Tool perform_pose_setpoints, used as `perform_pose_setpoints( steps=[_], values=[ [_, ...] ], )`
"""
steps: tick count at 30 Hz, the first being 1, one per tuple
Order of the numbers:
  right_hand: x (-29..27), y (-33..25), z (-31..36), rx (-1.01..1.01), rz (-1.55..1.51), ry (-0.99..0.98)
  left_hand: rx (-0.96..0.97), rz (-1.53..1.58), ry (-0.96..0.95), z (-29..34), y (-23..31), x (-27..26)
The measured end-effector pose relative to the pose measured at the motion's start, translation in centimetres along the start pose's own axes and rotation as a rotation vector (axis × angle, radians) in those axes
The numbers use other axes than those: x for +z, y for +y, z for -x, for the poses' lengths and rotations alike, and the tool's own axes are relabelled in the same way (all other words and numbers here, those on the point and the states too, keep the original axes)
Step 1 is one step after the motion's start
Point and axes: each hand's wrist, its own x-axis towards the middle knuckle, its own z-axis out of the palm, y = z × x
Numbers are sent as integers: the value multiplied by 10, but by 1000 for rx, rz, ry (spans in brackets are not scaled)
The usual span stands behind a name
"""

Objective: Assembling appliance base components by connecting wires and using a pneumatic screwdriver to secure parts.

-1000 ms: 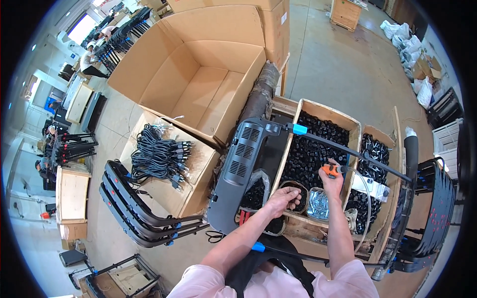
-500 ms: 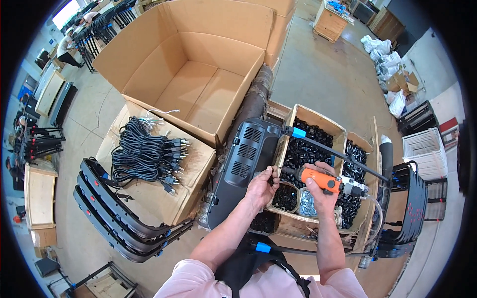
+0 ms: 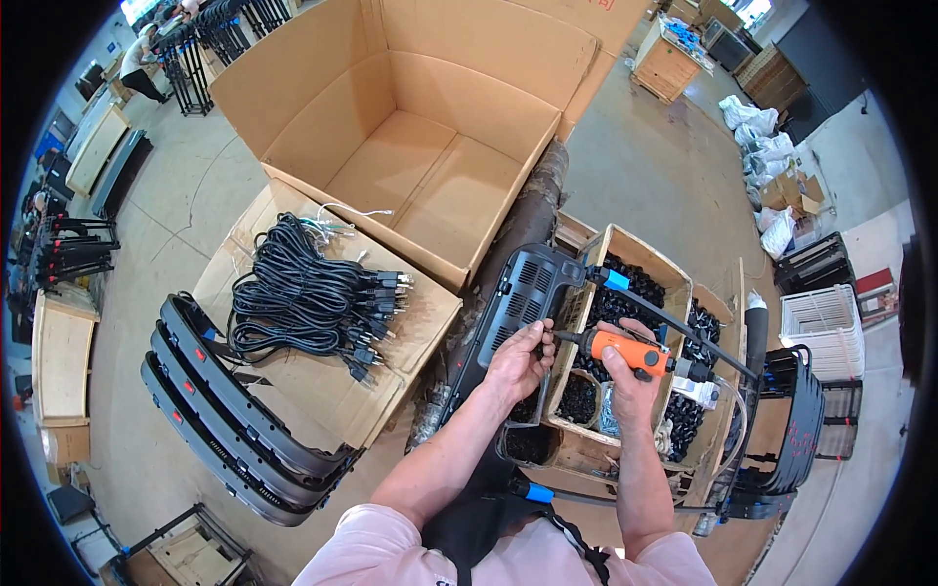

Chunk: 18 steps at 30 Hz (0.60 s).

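My right hand (image 3: 633, 383) is wrapped round an orange power screwdriver (image 3: 625, 350), its dark bit end aimed left. At the bit's tip my left hand (image 3: 518, 366) has its fingers pinched together. Whatever sits between those fingertips is too small to make out. Beneath and beyond the left hand lies a black plastic housing with vent slots (image 3: 528, 293), partly hidden by my hand and forearm. A dark metal tube (image 3: 674, 317) with blue tape on it runs from the housing's far end to the right, past the screwdriver.
Wooden bins (image 3: 611, 239) of small black parts stand under the tube and screwdriver. To the left, bundled black power cords (image 3: 303, 288) lie on a carton (image 3: 420, 327), with curved black frames (image 3: 234, 420) beside it. A large open cardboard box (image 3: 410, 146) stands beyond.
The view has shifted, so the boxes and bins sit farther right. My left fingertips have come to the screwdriver's bit. The right hand keeps its hold on the screwdriver.
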Motion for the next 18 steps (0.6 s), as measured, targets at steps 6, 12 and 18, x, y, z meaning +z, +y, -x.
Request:
perform_pose_setpoints(
  steps=[6, 12, 18],
  values=[
    [25, 3, -17, -12, -50, 15, 23, 193, -20, 2, -7, 7],
    [53, 16, -59, -66, 73, -49, 25, -123, 35, 13, -11, 5],
    [80, 24, -85, -87, 142, -120, 17, -231, 140, 22, -2, 6]
  ],
)
